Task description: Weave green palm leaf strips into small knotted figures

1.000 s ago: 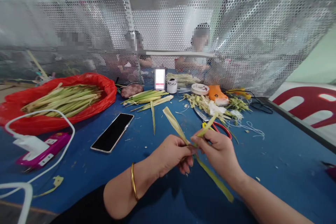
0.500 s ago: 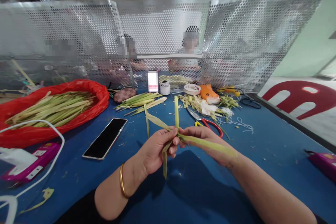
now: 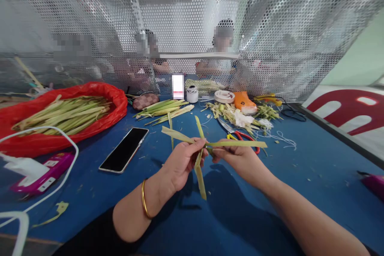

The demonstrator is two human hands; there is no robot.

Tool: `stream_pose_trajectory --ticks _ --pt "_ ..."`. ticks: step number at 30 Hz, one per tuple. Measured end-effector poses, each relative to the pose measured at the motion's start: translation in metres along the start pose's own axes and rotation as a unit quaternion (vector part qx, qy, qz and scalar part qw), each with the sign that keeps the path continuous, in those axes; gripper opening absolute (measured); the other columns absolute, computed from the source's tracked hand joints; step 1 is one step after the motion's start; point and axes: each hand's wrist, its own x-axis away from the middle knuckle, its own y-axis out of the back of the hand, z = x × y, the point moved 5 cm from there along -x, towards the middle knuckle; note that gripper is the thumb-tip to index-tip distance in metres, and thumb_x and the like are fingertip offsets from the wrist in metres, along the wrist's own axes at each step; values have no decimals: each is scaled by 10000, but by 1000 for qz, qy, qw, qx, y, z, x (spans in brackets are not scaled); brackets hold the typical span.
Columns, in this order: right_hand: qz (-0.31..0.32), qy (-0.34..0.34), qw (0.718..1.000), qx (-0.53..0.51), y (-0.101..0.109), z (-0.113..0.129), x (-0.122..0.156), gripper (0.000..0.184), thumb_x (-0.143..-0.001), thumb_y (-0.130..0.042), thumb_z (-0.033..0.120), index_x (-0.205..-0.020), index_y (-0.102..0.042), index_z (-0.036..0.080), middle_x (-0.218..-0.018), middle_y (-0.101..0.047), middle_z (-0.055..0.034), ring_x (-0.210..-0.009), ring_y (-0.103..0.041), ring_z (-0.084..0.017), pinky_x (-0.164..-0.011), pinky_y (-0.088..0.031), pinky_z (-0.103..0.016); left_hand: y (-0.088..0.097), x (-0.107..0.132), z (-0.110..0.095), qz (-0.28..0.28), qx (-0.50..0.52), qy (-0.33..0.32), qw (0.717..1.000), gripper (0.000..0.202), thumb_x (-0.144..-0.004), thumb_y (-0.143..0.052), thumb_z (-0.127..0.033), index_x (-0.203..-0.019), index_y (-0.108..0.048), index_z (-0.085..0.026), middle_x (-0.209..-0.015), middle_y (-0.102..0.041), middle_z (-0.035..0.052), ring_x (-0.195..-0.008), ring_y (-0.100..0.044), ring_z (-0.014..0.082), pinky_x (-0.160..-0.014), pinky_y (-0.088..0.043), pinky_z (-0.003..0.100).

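Mid-frame, the left hand pinches the crossed leaves between closed fingers, the right hand curls alongside, hold unclear; an uneven tug could split them.

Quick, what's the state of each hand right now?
Left hand: closed, pinching leaf strips where they cross.
Right hand: fingers bent beside the crossing, partly behind a strip; exact grip cannot be told.
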Motion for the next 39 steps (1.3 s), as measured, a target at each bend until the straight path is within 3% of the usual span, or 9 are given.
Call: stream_pose_trajectory --ticks 4,8,12,17,26,39 --pt "-15 50 996 71 0 1 -1 275 -868 -531 308 -651 -646 184 -744 -652 -29 -731 -593 -166 -681 -439 -293 2 1 -1 -19 -30 -30 999 266 -678 -771 -346 -749 -607 -150 -637 -559 -32 -598 -525 80 -533 -420 178" --pt "-41 99 980 168 1 4 0 217 -885 -513 258 -755 -675 195 -767 -652 -30 -725 -575 -172 -658 -419 -286 0 1 -2 -14 -92 -52 994 299 -716 -734 -408 -793 -591 -156 -732 -616 0 -709 -590 130 -645 -491 247" --pt "-52 113 968 219 1 7 1 228 -893 -504 255 -749 -668 192 -726 -623 -30 -689 -562 -174 -613 -395 -283 0 2 -5 -12 -175 -88 981 298 -777 -656 -454 -806 -561 -173 -695 -621 2 -670 -604 140 -638 -483 262" --pt "-60 155 957 237 1 11 3 214 -897 -508 257 -755 -655 194 -701 -602 -27 -693 -564 -178 -619 -395 -286 1 2 -6 -6 -216 -87 973 297 -822 -590 -474 -788 -548 -182 -625 -586 -21 -571 -561 113 -613 -450 248" --pt "-52 158 953 252 1 10 1 251 -902 -482 240 -683 -598 197 -677 -605 -30 -675 -555 -174 -613 -384 -280 2 -1 -7 -16 -204 -69 976 174 -803 -627 -300 -751 -527 -168 -601 -564 -32 -555 -551 99 -643 -483 252" --pt "-28 110 976 187 1 1 -1 201 -839 -546 229 -657 -621 192 -628 -571 9 -623 -529 -146 -589 -383 -265 5 -3 -5 -14 -191 -61 980 231 -728 -719 -319 -667 -564 -158 -566 -537 -34 -552 -531 98 -647 -535 278"
